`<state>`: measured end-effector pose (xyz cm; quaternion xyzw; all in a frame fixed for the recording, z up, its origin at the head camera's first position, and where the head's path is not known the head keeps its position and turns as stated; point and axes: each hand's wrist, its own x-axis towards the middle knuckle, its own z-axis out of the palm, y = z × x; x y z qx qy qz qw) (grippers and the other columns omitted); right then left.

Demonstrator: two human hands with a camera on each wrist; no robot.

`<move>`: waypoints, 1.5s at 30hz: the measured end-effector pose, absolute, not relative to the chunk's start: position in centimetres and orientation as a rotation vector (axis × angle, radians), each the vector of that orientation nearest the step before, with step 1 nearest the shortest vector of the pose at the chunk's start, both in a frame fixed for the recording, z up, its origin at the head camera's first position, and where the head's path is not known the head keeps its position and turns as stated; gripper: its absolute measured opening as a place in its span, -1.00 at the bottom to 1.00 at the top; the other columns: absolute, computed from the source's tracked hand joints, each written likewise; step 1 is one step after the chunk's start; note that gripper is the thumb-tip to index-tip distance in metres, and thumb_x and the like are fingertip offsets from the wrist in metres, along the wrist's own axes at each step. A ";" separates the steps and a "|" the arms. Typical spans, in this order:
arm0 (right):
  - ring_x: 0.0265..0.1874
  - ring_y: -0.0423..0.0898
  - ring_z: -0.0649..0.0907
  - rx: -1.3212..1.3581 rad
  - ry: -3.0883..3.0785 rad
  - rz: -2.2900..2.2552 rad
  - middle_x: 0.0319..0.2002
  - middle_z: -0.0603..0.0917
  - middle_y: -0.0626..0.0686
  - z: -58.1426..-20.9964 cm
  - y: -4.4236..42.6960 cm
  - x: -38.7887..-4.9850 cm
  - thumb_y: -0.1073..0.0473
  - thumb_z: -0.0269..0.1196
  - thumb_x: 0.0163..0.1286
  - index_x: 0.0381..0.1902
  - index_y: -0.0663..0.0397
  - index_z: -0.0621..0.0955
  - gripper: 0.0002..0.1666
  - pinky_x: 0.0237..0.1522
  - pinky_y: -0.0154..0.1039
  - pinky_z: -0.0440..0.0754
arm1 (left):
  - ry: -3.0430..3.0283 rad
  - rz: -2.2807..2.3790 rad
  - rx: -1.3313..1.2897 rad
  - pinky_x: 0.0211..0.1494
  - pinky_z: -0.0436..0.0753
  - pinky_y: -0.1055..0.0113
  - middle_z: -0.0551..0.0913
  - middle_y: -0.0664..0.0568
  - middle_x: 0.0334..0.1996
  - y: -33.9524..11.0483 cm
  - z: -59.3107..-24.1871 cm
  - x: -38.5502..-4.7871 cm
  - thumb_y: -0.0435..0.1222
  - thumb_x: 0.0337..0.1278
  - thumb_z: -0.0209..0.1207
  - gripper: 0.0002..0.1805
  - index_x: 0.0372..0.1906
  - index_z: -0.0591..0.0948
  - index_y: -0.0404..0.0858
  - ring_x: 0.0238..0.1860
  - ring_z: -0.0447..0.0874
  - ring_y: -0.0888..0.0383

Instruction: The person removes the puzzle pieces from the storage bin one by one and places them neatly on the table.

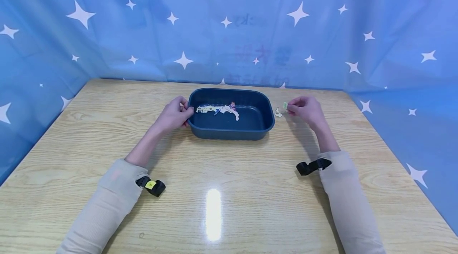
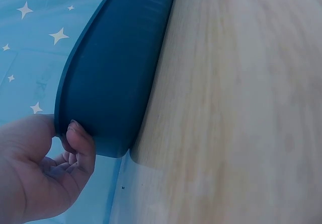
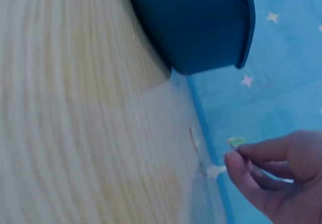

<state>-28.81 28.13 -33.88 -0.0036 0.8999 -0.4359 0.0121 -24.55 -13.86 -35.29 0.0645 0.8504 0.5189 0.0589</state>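
Your L hand [image 1: 174, 115], left of ctr, gripped the blue bin [image 1: 229, 134], fingers curled at its rim, thumb over it. The bin sat abt. mid-frame on the tabletop [image 1: 250, 182], w/ multicolored flat pcs. [image 1: 211, 109] inside. Just right lay a small whitish pc. [image 1: 278, 113]; then, right of ctr, your R hand [image 1: 305, 109] had fingers pinching a small green pc. [image 1: 285, 105]

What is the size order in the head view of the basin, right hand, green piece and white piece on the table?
Largest to smallest:
Blue basin
Right hand
Green piece, white piece: unsure, since the hand partly covers the first.
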 end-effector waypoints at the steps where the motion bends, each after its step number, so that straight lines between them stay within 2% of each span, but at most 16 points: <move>1: -0.33 -0.13 0.74 0.009 2.825 -1.318 -0.22 0.73 0.19 -34.0 28.4 -28.8 0.23 0.24 0.48 0.01 0.41 0.60 -0.69 -0.20 -0.28 0.71 | 2.573 1.573 0.192 -0.33 0.70 0.18 0.56 -0.08 -0.49 -13.9 -35.3 -24.5 -0.29 0.51 0.02 -0.84 -0.13 0.32 -0.31 -0.46 0.65 -0.05; 7: -0.29 -0.06 0.67 0.122 2.836 -1.195 -0.18 0.70 0.23 -34.4 29.4 -28.6 0.20 0.23 0.48 0.01 0.38 0.62 -0.68 -0.25 -0.28 0.65 | 2.581 1.564 0.189 -0.35 0.69 0.20 0.56 -0.07 -0.50 -13.9 -35.2 -24.6 -0.29 0.50 0.02 -0.84 -0.12 0.32 -0.31 -0.47 0.65 -0.04; 16: -0.41 -0.21 0.68 0.168 2.760 -1.258 -0.26 0.71 0.16 -35.0 30.8 -28.5 0.24 0.24 0.47 0.06 0.47 0.55 -0.63 -0.28 -0.34 0.70 | 2.582 1.553 0.192 -0.32 0.70 0.18 0.56 -0.07 -0.50 -13.8 -35.2 -24.6 -0.29 0.50 0.02 -0.83 -0.12 0.32 -0.31 -0.45 0.67 -0.06; 28: -0.36 -0.19 0.72 0.154 2.701 -1.365 -0.15 0.69 0.25 -34.7 31.5 -28.5 0.21 0.16 0.52 0.22 0.52 0.44 -0.51 -0.22 -0.28 0.74 | 2.584 1.559 0.194 -0.36 0.70 0.24 0.55 -0.06 -0.49 -13.9 -35.2 -24.6 -0.28 0.50 0.02 -0.83 -0.12 0.32 -0.31 -0.48 0.66 -0.03; 34: -0.36 -0.17 0.70 0.125 2.726 -1.358 -0.16 0.66 0.24 -34.3 31.0 -28.4 0.19 0.14 0.51 0.21 0.48 0.47 -0.52 -0.19 -0.22 0.74 | 2.582 1.560 0.193 -0.36 0.70 0.24 0.55 -0.06 -0.50 -13.9 -35.3 -24.6 -0.28 0.49 0.02 -0.83 -0.12 0.32 -0.31 -0.49 0.65 -0.02; 40: -0.25 -0.12 0.72 0.033 2.744 -1.374 0.05 0.60 0.38 -33.7 30.2 -28.3 0.15 0.13 0.54 0.24 0.44 0.47 -0.51 -0.08 -0.19 0.73 | 2.587 1.558 0.190 -0.35 0.70 0.22 0.56 -0.05 -0.51 -13.9 -35.2 -24.6 -0.28 0.49 0.02 -0.83 -0.12 0.33 -0.31 -0.49 0.65 -0.03; 45: -0.16 -0.10 0.71 -0.078 2.758 -1.404 0.16 0.54 0.41 -33.0 29.1 -28.2 0.09 0.12 0.58 0.27 0.44 0.46 -0.47 0.00 -0.20 0.69 | 2.580 1.560 0.189 -0.34 0.70 0.19 0.54 -0.05 -0.52 -13.9 -35.2 -24.6 -0.29 0.50 0.02 -0.83 -0.12 0.32 -0.32 -0.48 0.65 -0.05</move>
